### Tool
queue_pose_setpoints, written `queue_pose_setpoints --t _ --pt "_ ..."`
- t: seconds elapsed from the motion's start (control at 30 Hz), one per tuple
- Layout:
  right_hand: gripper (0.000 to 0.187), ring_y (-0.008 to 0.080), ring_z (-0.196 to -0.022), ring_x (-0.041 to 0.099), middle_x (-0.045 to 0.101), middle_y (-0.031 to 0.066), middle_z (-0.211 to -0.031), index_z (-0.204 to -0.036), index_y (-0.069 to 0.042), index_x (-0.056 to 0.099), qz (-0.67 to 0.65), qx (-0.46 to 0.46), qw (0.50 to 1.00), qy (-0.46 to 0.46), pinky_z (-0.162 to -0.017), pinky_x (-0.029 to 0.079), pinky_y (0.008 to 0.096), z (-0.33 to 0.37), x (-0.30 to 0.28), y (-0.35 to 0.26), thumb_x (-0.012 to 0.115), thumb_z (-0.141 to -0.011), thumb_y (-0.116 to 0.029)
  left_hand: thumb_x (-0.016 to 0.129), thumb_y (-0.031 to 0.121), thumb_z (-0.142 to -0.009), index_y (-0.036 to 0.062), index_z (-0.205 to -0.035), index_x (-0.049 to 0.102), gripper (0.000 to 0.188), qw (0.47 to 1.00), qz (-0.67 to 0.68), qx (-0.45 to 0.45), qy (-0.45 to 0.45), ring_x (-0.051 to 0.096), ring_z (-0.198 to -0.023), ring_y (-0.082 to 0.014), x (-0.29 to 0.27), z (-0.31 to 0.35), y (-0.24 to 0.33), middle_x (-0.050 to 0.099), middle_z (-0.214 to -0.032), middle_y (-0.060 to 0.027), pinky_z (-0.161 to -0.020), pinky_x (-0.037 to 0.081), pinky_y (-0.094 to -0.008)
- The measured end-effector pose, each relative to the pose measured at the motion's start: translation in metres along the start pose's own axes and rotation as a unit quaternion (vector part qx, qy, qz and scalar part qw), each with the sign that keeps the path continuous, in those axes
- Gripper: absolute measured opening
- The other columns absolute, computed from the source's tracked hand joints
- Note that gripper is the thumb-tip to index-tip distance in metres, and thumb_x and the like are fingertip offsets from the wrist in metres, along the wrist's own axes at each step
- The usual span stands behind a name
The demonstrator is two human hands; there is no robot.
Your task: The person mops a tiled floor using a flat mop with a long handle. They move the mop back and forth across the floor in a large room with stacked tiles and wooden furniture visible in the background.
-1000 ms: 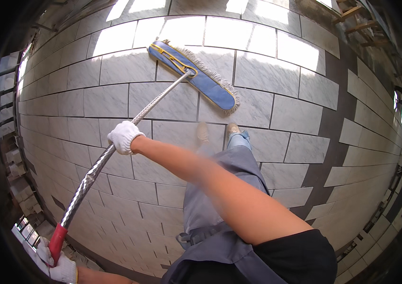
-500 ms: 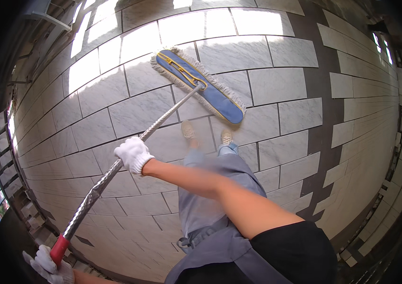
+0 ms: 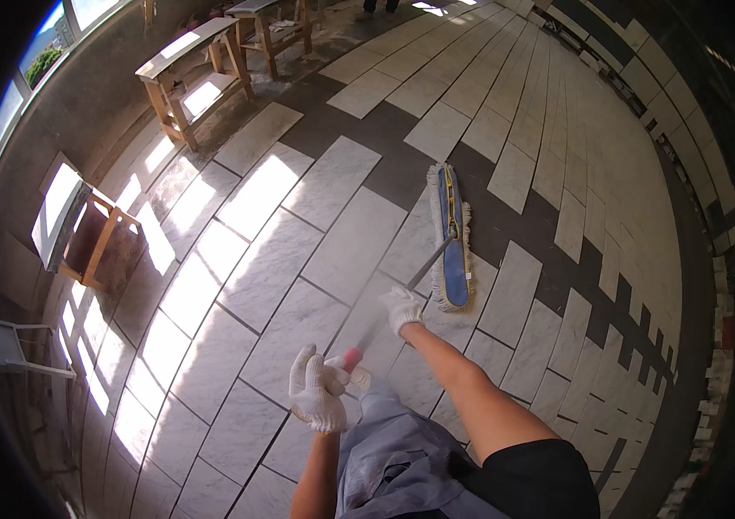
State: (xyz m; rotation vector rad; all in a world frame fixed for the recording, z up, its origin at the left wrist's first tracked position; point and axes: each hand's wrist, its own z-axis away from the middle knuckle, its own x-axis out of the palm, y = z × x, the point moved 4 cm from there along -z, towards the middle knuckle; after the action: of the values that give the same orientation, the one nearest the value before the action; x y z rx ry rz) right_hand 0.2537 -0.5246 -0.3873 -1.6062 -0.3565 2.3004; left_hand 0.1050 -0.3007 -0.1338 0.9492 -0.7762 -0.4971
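A dust mop with a long blue head (image 3: 454,275), yellow trim and a pale string fringe lies flat on the tiled floor, ahead and a little right of me. Its handle slopes back toward my body, partly blurred. My right hand (image 3: 403,311), in a white knit glove, is wrapped round the handle's middle. At the handle's red end grip (image 3: 352,359) is my gloved left hand (image 3: 318,391), its fingers partly raised and curled against that end.
Grey-white marbled tiles (image 3: 324,251) cover the floor, with dark untiled bands (image 3: 506,225) in a stepped pattern. At far left stand wooden benches (image 3: 186,52) and a tilted wooden stand (image 3: 90,225) near the windows. A person's feet (image 3: 376,9) show at the top.
My view has turned left, bringing benches and windows in. The mop head has swung to point nearly straight ahead beside the dark band. Both hands have come closer in front of my body.
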Motion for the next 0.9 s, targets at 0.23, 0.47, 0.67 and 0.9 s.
queue_pose_setpoints --t 0.23,0.47,0.67,0.9 --pt "0.026 0.0263 -0.133 0.053 0.067 0.0054 -0.13 -0.113 -0.02 0.071 0.053 -0.061 0.997 0.006 -0.117 0.037 0.0359 0.064 -0.039 -0.001 0.054 -0.094 -0.02 0.061 0.014 -0.098 -0.0059 -0.125 0.058 0.034 0.987 -0.099 0.106 -0.07 0.055 -0.054 -0.0128 -0.024 0.045 -0.029 0.062 -0.069 -0.0083 -0.062 0.053 -0.0285" --pt "0.027 0.0281 -0.122 0.06 0.071 0.006 -0.12 -0.113 -0.019 0.072 0.047 -0.249 0.966 -0.047 -0.106 0.046 0.0391 0.171 -0.013 -0.118 0.061 -0.088 -0.019 0.045 0.008 -0.103 -0.0054 -0.146 0.041 0.045 0.99 -0.08 0.066 -0.092 0.038 -0.06 -0.009 -0.148 0.092 0.072 0.036 -0.065 0.0057 -0.071 0.052 -0.0361" --pt "0.047 0.0335 -0.12 0.063 0.068 0.0114 -0.128 -0.13 -0.015 0.065 0.144 -0.269 0.948 -0.089 -0.103 0.048 0.0435 0.187 -0.073 -0.104 0.066 -0.083 -0.022 0.049 0.004 -0.104 -0.0119 -0.14 0.041 0.041 0.94 -0.266 0.19 -0.098 0.05 -0.06 -0.0123 -0.152 0.14 0.183 0.052 -0.068 -0.0043 -0.076 0.06 -0.0382" --pt "0.09 0.0226 -0.071 0.044 0.06 0.0124 -0.088 -0.165 -0.029 0.004 -0.265 0.261 0.894 0.25 -0.063 0.038 0.0402 0.168 -0.529 0.128 0.061 -0.097 -0.016 0.05 0.003 -0.098 -0.0097 -0.124 0.056 0.03 0.991 -0.094 0.084 -0.048 0.044 -0.044 -0.0119 -0.099 0.177 0.185 0.046 -0.055 -0.0035 -0.054 0.043 -0.0275"
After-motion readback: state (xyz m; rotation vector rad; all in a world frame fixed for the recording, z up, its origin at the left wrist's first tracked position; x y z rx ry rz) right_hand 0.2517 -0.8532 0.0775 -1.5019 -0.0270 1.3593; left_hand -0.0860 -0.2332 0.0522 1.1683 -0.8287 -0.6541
